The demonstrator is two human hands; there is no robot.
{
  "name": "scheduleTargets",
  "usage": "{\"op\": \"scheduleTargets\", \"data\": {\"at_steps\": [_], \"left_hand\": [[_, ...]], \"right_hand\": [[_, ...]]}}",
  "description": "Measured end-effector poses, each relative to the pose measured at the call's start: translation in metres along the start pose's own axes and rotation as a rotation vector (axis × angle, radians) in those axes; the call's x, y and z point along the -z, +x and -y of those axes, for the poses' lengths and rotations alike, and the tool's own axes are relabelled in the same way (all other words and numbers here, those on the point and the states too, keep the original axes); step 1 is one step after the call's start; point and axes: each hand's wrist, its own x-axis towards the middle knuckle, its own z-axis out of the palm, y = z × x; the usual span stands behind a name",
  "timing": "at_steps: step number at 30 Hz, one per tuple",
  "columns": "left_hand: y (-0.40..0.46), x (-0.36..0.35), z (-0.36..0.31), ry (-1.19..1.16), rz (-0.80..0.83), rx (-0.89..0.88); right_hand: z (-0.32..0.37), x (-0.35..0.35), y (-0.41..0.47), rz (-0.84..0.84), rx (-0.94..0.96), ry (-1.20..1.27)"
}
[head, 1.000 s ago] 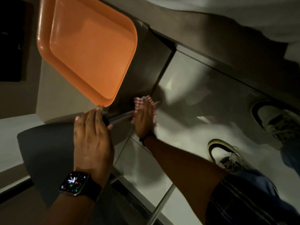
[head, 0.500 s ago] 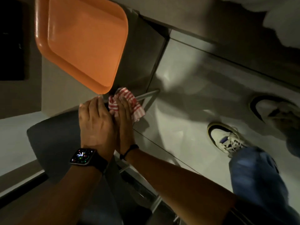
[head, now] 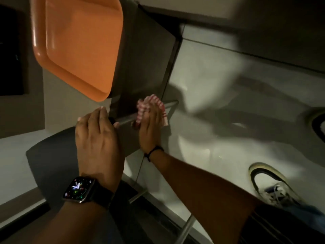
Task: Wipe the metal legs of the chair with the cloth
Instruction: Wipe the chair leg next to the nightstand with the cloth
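A dark grey chair (head: 52, 162) lies tipped over, its seat at lower left. One metal leg (head: 125, 119) runs from the seat toward the upper right, ending near the floor tile. My right hand (head: 150, 127) wraps a red-and-white striped cloth (head: 153, 103) around the middle of that leg. My left hand (head: 98, 138), a smartwatch on its wrist, rests flat on the seat's edge where the leg joins it. Another metal leg (head: 186, 228) shows at the bottom.
An orange plastic chair seat (head: 79, 44) hangs over the upper left. Pale floor tiles (head: 219, 76) fill the right side. A white sneaker (head: 270, 187) stands at lower right, and a second shoe (head: 319, 124) sits at the right edge.
My right hand slid the cloth in along the leg until it met my left hand, then back out toward the leg's far end. My left hand stayed on the seat.
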Motion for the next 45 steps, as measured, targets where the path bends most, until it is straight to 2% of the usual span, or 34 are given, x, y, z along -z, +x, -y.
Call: {"op": "scheduleTargets", "data": {"at_steps": [3,6,9,12,14,16,17,20,22,25,28,32,35,38,41,45], "left_hand": [[0.001,-0.008,0.004,0.025,-0.003,-0.001],[0.001,-0.012,0.004,0.069,0.005,-0.005],[-0.001,-0.005,0.000,0.069,0.031,0.014],[-0.001,-0.001,-0.003,0.091,0.079,0.006],[-0.001,0.003,-0.005,0.086,0.097,0.013],[-0.002,0.006,-0.007,0.099,0.098,0.005],[-0.002,0.007,-0.008,0.108,0.098,-0.002],[-0.002,0.002,-0.005,0.127,0.068,-0.020],[-0.001,-0.004,-0.002,0.139,0.044,-0.015],[-0.001,-0.010,0.000,0.114,-0.009,-0.003],[-0.002,-0.012,-0.001,0.123,-0.066,-0.011],[-0.004,-0.007,-0.004,0.109,-0.043,0.001],[-0.005,0.000,-0.009,0.090,-0.002,-0.008],[-0.005,0.004,-0.008,0.096,0.006,-0.012],[-0.005,0.003,-0.008,0.084,0.011,-0.019],[-0.004,-0.003,-0.002,0.057,-0.033,-0.029]], "right_hand": [[-0.018,0.009,0.046,-0.123,-0.307,0.202],[-0.020,0.013,0.051,-0.053,-0.380,0.276],[0.007,0.005,0.007,0.027,-0.175,0.198],[0.038,-0.008,-0.049,0.067,0.240,0.077],[0.059,-0.009,-0.062,-0.005,0.470,0.049],[0.060,-0.010,-0.059,-0.089,0.603,0.000],[0.055,-0.010,-0.055,-0.090,0.582,-0.049],[0.038,-0.003,-0.033,0.057,0.291,0.023],[0.028,0.003,-0.002,0.077,0.138,-0.025],[0.005,0.020,0.051,0.073,-0.009,-0.187],[-0.020,0.039,0.083,0.164,-0.093,-0.270],[-0.014,0.025,0.031,0.140,-0.007,0.024],[0.011,-0.001,-0.038,0.175,0.283,-0.026],[0.034,-0.015,-0.053,0.140,0.503,-0.092],[0.035,-0.001,-0.032,0.137,0.476,-0.169],[0.006,0.019,0.019,0.154,0.239,-0.215]]}}
